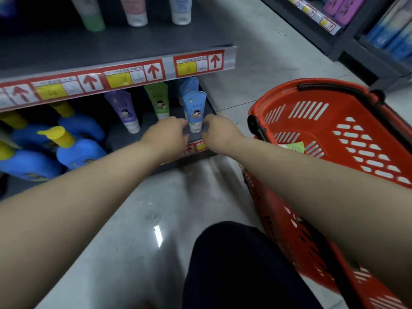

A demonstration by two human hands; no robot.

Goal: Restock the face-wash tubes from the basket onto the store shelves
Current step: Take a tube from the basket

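the front blue tube (194, 112) is stood cap-down near the front right corner of the bottom shelf (124, 139), and it is flanked low down by both hands. the left hand (169, 132) and the right hand (219, 130) are brought close together, one on each side of the cap, with the tube between them. whether it is pinched or merely steadied cannot be told, since the fingertips are blurred and partly covered by the backs of the hands.

the tube is tall and rests on a narrow cap, so it could be toppled if the hands are drawn away unevenly. it is set close to the shelf's right edge and could be knocked off onto the floor. a second blue tube (189, 85) stands just behind it, and the green tube (157, 101) and purple tube (123, 110) stand to its left along the shelf. these could be tipped by a fall or by a brushing wrist.

at least one green tube in the basket (294, 147) is seen, so restocking is judged unfinished. the red basket (312, 82) is partly covered by the right forearm, so its contents cannot be counted. the back of the bottom shelf is hidden under the upper shelf (111, 47). print on the price strip (120, 79) is too blurred to be read.
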